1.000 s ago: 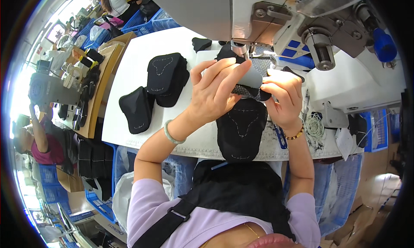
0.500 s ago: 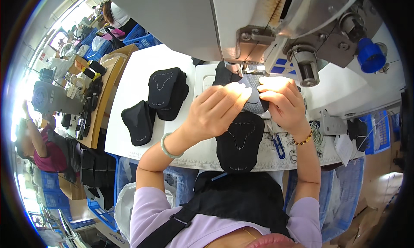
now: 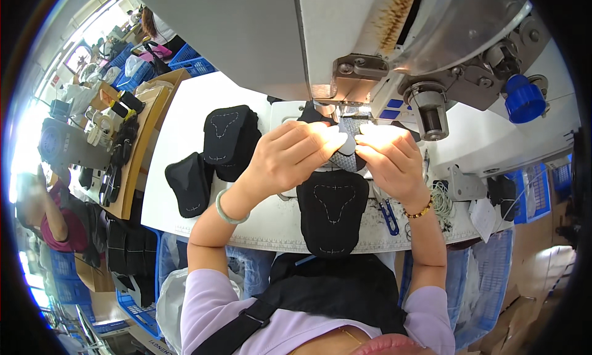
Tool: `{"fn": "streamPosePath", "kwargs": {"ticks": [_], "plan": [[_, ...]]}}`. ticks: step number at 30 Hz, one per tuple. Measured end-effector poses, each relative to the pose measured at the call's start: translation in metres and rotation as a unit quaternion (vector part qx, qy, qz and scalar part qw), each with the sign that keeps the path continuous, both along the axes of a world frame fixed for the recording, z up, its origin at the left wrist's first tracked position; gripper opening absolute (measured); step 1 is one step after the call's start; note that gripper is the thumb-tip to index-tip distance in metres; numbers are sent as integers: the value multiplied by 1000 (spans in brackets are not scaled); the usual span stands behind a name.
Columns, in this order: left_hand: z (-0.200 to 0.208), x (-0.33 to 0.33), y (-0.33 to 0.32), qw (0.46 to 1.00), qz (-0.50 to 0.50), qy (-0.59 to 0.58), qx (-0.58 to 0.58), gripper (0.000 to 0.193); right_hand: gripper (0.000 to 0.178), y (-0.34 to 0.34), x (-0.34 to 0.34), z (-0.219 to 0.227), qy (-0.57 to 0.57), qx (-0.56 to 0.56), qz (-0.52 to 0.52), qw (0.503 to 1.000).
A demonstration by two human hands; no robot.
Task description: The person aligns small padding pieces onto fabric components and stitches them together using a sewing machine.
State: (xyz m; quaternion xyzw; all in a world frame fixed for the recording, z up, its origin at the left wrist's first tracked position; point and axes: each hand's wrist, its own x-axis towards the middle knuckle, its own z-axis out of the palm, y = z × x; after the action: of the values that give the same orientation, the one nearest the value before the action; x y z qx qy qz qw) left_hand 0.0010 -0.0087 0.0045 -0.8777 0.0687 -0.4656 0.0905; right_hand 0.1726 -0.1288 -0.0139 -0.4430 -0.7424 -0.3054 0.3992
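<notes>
Under the presser area of a white sewing machine (image 3: 357, 83), a grey textured fabric piece (image 3: 346, 163) lies with black material beside it. Pinched fingers of my left hand (image 3: 291, 157) hold its left side, next to a smooth grey patch (image 3: 347, 146). On the right side, my right hand (image 3: 394, 165) also grips the piece, fingers closed near the needle. Lamp glare whitens both sets of fingertips, and the needle point is hard to make out. Just in front of the hands is a black padded piece (image 3: 332, 216) with a white stitched outline, at the table's front edge.
Stacked black pads (image 3: 231, 133) and another black pad (image 3: 188, 185) lie on the left of the white table (image 3: 259, 228). Blue thread snips (image 3: 388, 218) and a tangle of pale cord (image 3: 440, 201) are at the right. A co-worker (image 3: 58, 222) sits at far left.
The view has shifted slightly, so table and machine appear a little lower and further left. Both hands still pinch the grey fabric by the needle, with little visible movement relative to the machine.
</notes>
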Motion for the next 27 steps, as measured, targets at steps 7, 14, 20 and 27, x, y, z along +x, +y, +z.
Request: {"fn": "streamPosePath", "kwargs": {"ticks": [7, 14, 20, 27], "plan": [[-3, 2, 9, 1000, -8, 8, -13, 29, 21, 1, -6, -1, -11, 3, -39, 999], [-9, 4, 24, 996, -39, 7, -83, 29, 21, 3, -24, 0, -34, 12, -89, 995], [-15, 11, 28, 984, -78, -29, -154, 28, 24, 7, -33, 0, 3, 21, -107, 994], [-24, 12, 26, 958, -64, -56, -276, 31, 22, 12, -29, -9, 32, 19, -120, 992]]}}
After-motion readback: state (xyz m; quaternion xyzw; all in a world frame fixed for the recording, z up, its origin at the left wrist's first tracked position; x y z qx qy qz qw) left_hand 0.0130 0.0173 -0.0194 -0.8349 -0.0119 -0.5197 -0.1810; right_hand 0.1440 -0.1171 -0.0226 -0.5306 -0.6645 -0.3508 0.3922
